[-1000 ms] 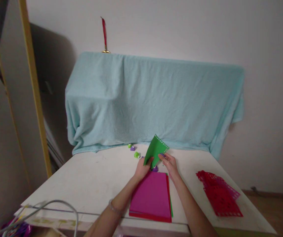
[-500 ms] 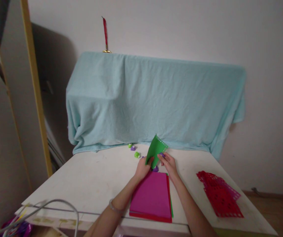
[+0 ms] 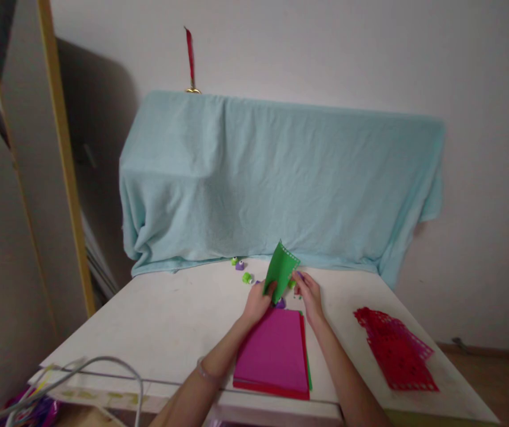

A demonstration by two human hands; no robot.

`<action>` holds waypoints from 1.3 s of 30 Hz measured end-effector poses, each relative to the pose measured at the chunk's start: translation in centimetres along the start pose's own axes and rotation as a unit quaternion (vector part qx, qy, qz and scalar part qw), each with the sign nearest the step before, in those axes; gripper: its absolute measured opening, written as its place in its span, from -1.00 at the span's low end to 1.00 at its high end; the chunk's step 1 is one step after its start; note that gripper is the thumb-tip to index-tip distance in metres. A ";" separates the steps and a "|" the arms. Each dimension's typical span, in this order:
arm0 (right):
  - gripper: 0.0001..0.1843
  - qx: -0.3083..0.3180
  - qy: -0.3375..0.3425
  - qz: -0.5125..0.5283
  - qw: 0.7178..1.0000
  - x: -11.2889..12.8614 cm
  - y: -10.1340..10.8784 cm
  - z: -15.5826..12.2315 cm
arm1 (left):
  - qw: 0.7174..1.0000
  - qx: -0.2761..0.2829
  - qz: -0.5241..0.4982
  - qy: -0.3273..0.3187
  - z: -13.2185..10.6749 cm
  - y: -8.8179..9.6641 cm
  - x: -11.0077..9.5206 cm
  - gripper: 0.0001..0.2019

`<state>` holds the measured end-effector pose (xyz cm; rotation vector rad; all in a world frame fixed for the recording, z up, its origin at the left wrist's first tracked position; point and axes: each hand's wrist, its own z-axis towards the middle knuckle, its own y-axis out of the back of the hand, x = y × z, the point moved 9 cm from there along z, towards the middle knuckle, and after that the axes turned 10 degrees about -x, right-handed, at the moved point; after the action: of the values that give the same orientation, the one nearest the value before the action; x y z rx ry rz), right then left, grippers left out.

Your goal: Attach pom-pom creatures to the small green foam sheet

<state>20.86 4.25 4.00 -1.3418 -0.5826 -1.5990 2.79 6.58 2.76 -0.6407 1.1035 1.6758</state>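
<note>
My left hand (image 3: 258, 301) is closed on a folded green sheet of paper (image 3: 279, 274), held upright above the table. Small square holes run along the paper's upper right edge. Beside that edge, my right hand (image 3: 309, 292) has its fingers closed round a small purple craft punch (image 3: 299, 276), partly hidden by the fingers. A light green punch (image 3: 291, 284) shows between the paper and my right hand. Below the paper lies another purple punch (image 3: 280, 303). In front of me rests a stack of magenta, red and green paper (image 3: 272, 350).
Farther back on the white table (image 3: 147, 323) lie more punches, one green (image 3: 247, 278) and one purple (image 3: 240, 265). Red and magenta cut-out papers (image 3: 400, 356) lie at right. A grey cable (image 3: 103, 359) loops over the front left edge. A light blue cloth (image 3: 281, 184) hangs behind.
My right hand has moved slightly right with the purple craft punch, away from the green paper's edge. The left hand still holds the paper in nearly the same place.
</note>
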 end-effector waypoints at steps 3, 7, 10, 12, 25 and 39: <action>-0.56 -0.017 -0.009 0.002 1.000 -0.5 0.6 0.2 | 1.000 -0.007 0.004 0.009 0.0 0.1 0.1 -0.58; -0.50 -0.038 -0.045 0.022 0.998 -1.4 1.2 0.4 | 1.000 -0.011 0.002 0.013 0.0 0.3 0.1 -0.57; -0.43 -0.037 -0.068 0.034 0.996 -2.0 1.2 0.5 | 1.000 -0.003 0.016 0.022 0.0 0.2 0.2 -0.57; -0.39 -0.036 -0.081 0.040 0.995 -2.2 1.1 0.6 | 1.000 -0.004 0.018 0.024 -0.1 0.3 0.1 -0.57; -0.29 -0.004 -0.175 0.068 0.982 -4.1 0.5 0.4 | 0.999 0.001 0.024 0.025 -0.1 0.3 0.0 -0.58; -0.27 -0.042 -0.060 -0.047 0.996 -1.4 1.0 -0.1 | 0.999 -0.004 0.022 0.026 -0.2 0.3 0.2 -0.56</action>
<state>21.65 4.18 2.46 -1.5000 -0.6663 -1.6424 2.41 6.47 2.64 -0.6726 1.1552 1.7096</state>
